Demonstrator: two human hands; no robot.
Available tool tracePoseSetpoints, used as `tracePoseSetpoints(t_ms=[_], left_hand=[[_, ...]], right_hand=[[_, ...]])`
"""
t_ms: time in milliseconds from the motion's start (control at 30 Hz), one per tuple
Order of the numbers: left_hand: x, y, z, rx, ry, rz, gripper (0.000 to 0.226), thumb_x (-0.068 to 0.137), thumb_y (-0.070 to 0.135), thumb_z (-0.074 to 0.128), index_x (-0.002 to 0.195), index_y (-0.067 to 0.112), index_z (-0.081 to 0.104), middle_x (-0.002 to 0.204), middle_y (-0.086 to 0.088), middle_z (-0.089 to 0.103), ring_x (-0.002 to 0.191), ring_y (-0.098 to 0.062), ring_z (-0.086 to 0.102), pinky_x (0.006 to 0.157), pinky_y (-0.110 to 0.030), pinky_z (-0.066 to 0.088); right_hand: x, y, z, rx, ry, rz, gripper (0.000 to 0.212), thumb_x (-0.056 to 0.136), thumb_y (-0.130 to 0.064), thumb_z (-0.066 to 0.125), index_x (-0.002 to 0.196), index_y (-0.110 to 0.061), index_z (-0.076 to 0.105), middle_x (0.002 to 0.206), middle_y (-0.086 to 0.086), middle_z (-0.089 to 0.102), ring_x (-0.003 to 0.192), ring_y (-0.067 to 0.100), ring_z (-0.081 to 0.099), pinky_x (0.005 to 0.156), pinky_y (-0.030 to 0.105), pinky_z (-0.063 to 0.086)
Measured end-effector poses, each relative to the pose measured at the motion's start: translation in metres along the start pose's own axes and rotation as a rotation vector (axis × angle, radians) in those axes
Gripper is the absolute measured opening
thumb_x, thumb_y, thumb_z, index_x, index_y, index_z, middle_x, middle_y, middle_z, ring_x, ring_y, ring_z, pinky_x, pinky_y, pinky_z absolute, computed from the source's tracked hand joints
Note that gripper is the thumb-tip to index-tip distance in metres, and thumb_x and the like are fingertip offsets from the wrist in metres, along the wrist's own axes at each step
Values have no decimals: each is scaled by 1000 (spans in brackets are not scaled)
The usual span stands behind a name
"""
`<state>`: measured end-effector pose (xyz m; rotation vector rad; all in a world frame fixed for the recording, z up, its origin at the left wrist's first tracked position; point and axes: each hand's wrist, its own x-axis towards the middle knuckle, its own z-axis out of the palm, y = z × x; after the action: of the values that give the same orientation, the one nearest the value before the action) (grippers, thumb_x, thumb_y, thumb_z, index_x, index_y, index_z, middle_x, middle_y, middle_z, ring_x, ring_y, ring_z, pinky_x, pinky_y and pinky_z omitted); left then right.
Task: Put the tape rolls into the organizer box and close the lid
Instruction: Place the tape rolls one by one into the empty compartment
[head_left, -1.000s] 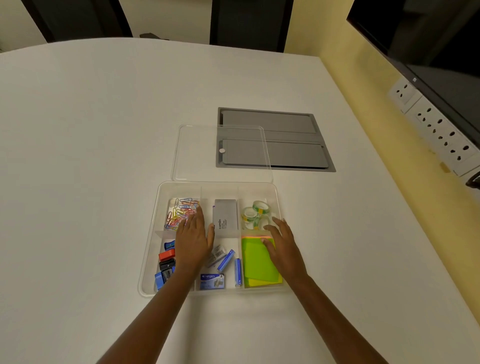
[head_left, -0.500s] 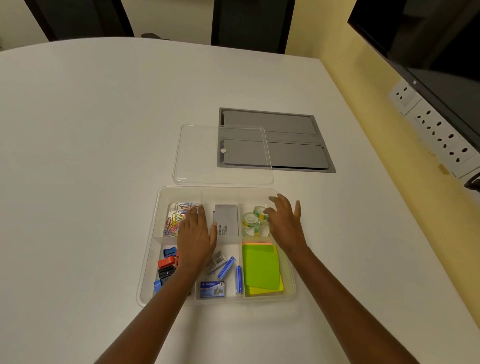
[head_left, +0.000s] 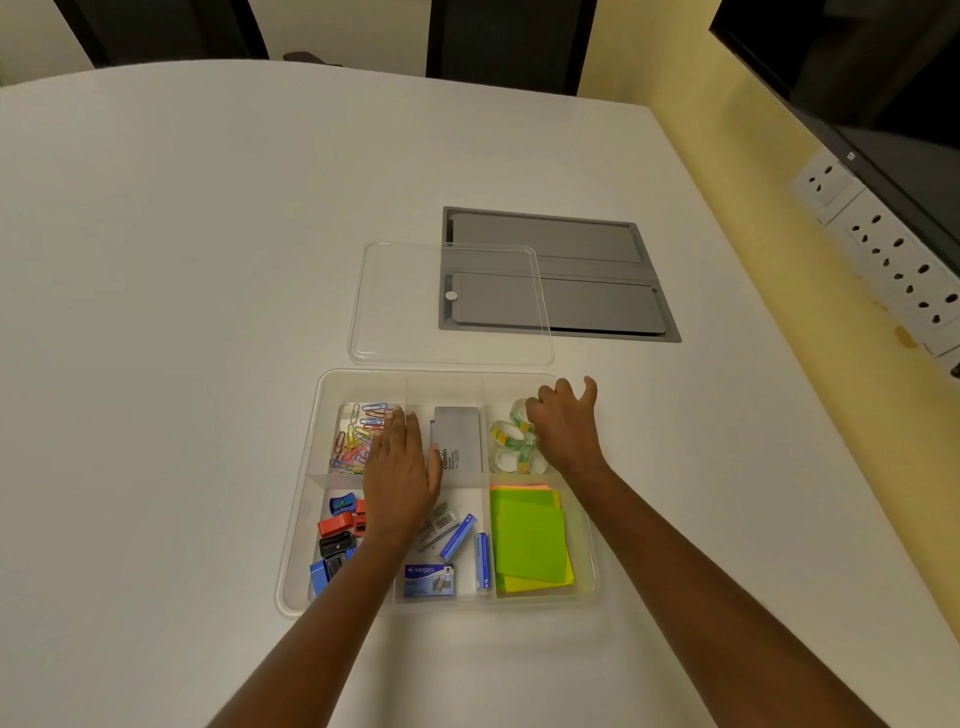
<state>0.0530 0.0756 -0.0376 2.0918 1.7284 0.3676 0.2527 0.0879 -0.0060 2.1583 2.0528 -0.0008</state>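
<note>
A clear organizer box (head_left: 304, 519) sits open on the white table in front of me. Several small clear tape rolls (head_left: 508, 439) with green and yellow cores lie in its far right compartment. My right hand (head_left: 563, 426) hovers over that compartment's far right corner, fingers loosely curled and apart, holding nothing. Flat over the box's middle rests my left hand (head_left: 400, 467), between the paper clips and the grey stamp pad box. The clear lid (head_left: 405, 312) lies flat on the table just beyond the box.
Coloured paper clips (head_left: 358, 431), sharpeners and staple boxes (head_left: 428, 579), a grey stamp pad box (head_left: 458, 439) and green sticky notes (head_left: 527, 540) fill other compartments. A grey cable hatch (head_left: 587, 275) is set into the table behind the lid. Wall sockets (head_left: 893, 260) line the right.
My right hand moved forward from the sticky notes, past the tape rolls, to the box's far right corner. My left hand stayed nearly still.
</note>
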Motion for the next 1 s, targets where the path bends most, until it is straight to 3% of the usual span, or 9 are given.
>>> tracePoseSetpoints(t_ms=[200,533,767,1000], left_hand=[[1,-1,2,25,-13,-7,55,97,32,30,144,6,17,156,-17,15,145,-27,15,119,-37,12],[1,0,1,6,14,-10,52,96,30,33,141,6,25,153,-18,24,143,-29,21,118,-40,18],[0,0,1,-5,15,-16,51,96,29,34,141,6,27,152,-18,26,142,-29,24,117,-40,20],[1,0,1,-11,15,-17,51,96,28,35,141,6,27,152,-18,26,142,-30,24,117,-41,20]], right_hand=[[-12,-8,4,137,-9,-55,41,88,1,52,127,-13,49,131,11,52,127,27,39,117,56,4],[-31,-9,6,172,-111,-210,32,88,1,53,111,-17,66,126,7,56,126,25,39,118,54,-2],[-31,1,1,206,-72,-93,49,84,3,55,126,-21,52,125,8,60,128,24,40,115,61,-1],[-24,2,2,103,-101,-81,28,88,-9,57,116,-16,58,113,10,67,120,26,47,112,66,-5]])
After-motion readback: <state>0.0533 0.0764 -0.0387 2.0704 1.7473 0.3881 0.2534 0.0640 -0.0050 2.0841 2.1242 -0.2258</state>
